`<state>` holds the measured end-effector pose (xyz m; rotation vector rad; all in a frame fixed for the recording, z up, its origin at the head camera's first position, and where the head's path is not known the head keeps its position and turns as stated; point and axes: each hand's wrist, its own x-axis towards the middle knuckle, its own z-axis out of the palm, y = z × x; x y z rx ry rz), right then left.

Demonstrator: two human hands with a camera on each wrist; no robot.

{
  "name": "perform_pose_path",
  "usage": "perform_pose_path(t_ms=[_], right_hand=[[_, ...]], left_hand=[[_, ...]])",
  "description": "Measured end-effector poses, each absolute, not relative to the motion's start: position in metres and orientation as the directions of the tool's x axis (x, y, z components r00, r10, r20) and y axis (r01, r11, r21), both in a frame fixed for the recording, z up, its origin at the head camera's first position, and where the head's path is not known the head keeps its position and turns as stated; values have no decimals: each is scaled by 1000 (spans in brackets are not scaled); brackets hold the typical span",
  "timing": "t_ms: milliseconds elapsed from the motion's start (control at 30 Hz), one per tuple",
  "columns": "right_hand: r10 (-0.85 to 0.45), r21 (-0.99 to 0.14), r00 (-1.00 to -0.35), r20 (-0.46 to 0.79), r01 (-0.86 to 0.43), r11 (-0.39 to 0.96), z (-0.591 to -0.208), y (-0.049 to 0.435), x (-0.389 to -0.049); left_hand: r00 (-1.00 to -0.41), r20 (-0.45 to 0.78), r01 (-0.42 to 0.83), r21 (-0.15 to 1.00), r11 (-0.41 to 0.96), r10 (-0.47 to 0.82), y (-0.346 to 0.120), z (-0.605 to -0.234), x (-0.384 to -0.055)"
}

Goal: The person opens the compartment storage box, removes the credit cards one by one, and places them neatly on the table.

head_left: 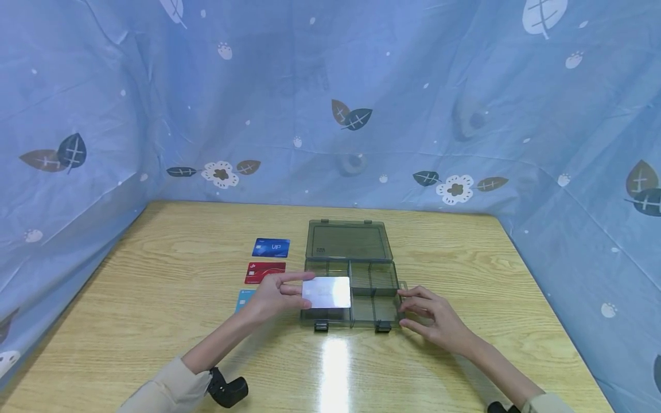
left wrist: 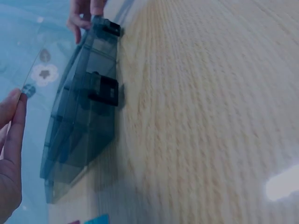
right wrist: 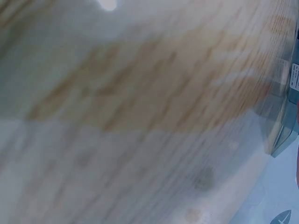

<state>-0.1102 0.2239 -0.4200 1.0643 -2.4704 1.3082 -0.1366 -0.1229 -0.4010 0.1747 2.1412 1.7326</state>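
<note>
My left hand (head_left: 272,298) pinches a shiny pale card (head_left: 327,292) between thumb and fingers, above the left compartments of a box. In the left wrist view that card (left wrist: 32,70) appears edge-on, raised above the box's rim. The box (head_left: 362,314) is clear grey plastic with dividers, and its lid (head_left: 349,241) lies folded back behind it. My right hand (head_left: 435,318) is at the box's right side, bent fingertips and thumb right at the wall. Glare washes out the card's print.
Left of the box lie a blue VIP card (head_left: 271,248), a red card (head_left: 264,272) and a light-blue card (head_left: 244,299), partly under my left hand. Two dark latches (head_left: 321,326) stick out at the box's front. A blue patterned cloth (head_left: 289,115) hangs behind the wooden table (head_left: 155,275).
</note>
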Motion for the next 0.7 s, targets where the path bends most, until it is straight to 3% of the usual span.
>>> perform_pose_path(t_ms=[333, 700], right_hand=[[-522, -648, -725, 449, -667, 368, -425, 226, -112], [-522, -659, -730, 441, -658, 364, -419, 224, -110]], left_hand=[[-905, -197, -148, 977, 155, 378, -140, -401, -125], [-897, -232, -166, 966, 198, 376, -164, -402, -112]])
